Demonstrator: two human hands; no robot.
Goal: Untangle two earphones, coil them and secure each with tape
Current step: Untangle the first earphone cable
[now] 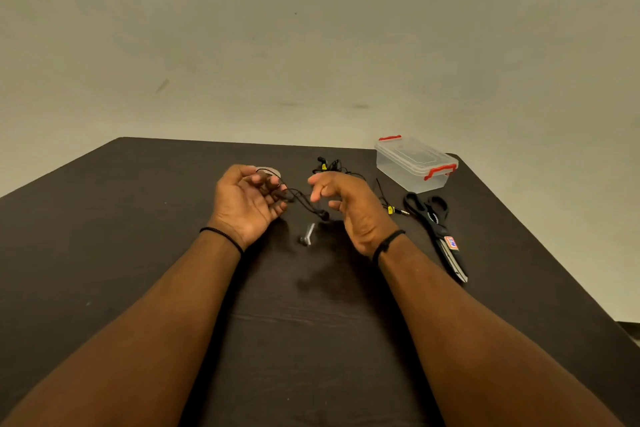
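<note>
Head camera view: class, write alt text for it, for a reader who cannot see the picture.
Two bare hands hover over a dark table, the left hand holding a black earphone cable in its curled fingers while the right hand is raised beside it. A second tangled earphone, black scissors and a clear box with red clips lie beyond, toward the right.

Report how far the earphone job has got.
Done: nothing looks finished; no taped coil shows. In hand: the left hand holds loops of one black earphone cable, the right hand open beside it. Left: the second earphone lies bunched behind, and both need taping; the scissors lie untouched.
</note>
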